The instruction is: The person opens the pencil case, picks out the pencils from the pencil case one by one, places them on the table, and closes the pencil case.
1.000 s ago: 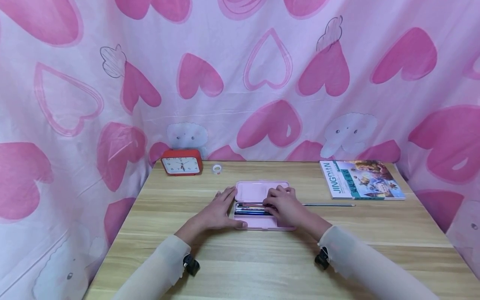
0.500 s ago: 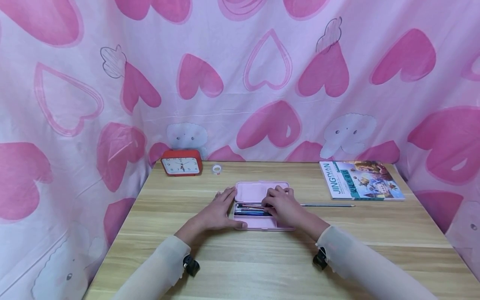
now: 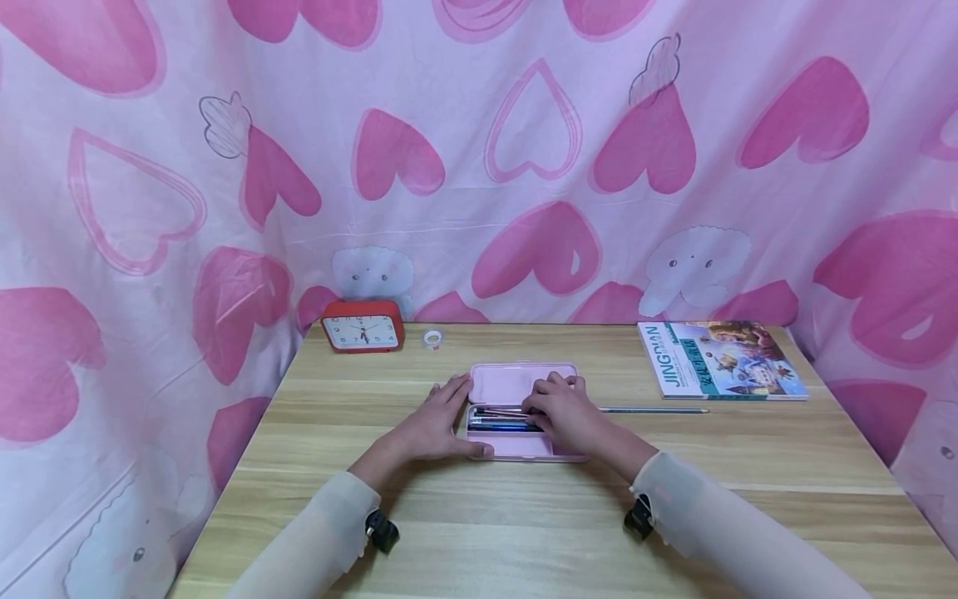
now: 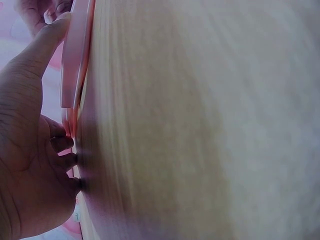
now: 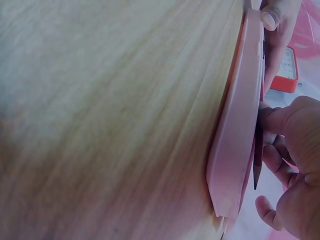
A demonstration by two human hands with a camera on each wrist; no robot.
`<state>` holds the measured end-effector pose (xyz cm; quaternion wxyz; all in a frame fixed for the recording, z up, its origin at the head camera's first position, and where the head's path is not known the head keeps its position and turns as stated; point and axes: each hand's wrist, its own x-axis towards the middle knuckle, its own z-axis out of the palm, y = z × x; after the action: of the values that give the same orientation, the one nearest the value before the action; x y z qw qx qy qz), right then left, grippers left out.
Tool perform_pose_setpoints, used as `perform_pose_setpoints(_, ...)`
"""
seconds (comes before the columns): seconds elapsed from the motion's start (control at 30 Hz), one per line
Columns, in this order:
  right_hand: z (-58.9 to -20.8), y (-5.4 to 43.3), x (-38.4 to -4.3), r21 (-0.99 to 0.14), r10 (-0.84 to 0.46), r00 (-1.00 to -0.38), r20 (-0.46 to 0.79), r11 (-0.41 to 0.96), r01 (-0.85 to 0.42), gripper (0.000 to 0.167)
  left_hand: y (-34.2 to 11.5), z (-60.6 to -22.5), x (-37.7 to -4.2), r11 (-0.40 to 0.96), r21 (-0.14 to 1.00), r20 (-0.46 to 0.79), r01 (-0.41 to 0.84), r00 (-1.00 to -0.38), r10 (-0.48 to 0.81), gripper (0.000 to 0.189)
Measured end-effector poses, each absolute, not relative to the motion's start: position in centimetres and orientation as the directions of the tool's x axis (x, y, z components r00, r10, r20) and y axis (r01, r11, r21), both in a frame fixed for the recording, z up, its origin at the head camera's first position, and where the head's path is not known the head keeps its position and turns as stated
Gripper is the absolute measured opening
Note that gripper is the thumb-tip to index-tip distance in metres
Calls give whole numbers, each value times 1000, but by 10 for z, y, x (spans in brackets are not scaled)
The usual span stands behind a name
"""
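A pink pencil case (image 3: 512, 444) lies with its lid (image 3: 516, 383) folded back on the wooden table. Several pens and pencils (image 3: 497, 424) fill its rear compartment. My left hand (image 3: 430, 426) spans the case's left end, thumb on the front rim and fingers beside the lid. My right hand (image 3: 569, 412) reaches over the right half, its fingers bent and covering part of the contents. In the right wrist view its thumb and fingers pinch a dark red pencil (image 5: 258, 155) with a sharpened tip. A long greyish pencil (image 3: 654, 409) sticks out past the case's right side.
At the back left stand a red alarm clock (image 3: 363, 326) and a small roll of tape (image 3: 432, 337). A magazine (image 3: 722, 359) lies at the back right. Behind the table (image 3: 524, 532) hangs a pink curtain (image 3: 419, 225) with hearts.
My right hand has shifted very slightly left over the case, and the long pencil's visible end has edged left with it. The left hand holds its place.
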<state>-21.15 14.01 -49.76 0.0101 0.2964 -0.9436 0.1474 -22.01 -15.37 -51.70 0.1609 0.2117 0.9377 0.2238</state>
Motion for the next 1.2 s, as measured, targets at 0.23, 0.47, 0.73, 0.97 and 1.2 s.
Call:
perform_pose_setpoints(0.23, -494, 140, -212, -290, -537, -837, 105, 789, -542, 19, -153, -516, -219, 809, 495, -208, 318, -861, 465, 138)
perform_pose_setpoints(0.47, -489, 142, -211, -295, -516, -847, 125, 796, -528, 17, -152, -516, -218, 813, 491, -209, 314, -863, 460, 138)
perform_pose_setpoints(0.73, -486, 148, -212, -325, -490, -861, 137, 799, -506, 14, -151, -515, -219, 819, 484, -212, 309, -866, 452, 138)
perform_pose_setpoints(0.97, -487, 157, -214, -311, -505, -838, 208, 778, -546, 11, -151, -515, -219, 817, 488, -214, 306, -866, 452, 138)
perform_pose_setpoints(1.2, -485, 168, -215, -322, -481, -853, 203, 790, -522, 14, -151, -516, -219, 812, 496, -208, 307, -866, 455, 139)
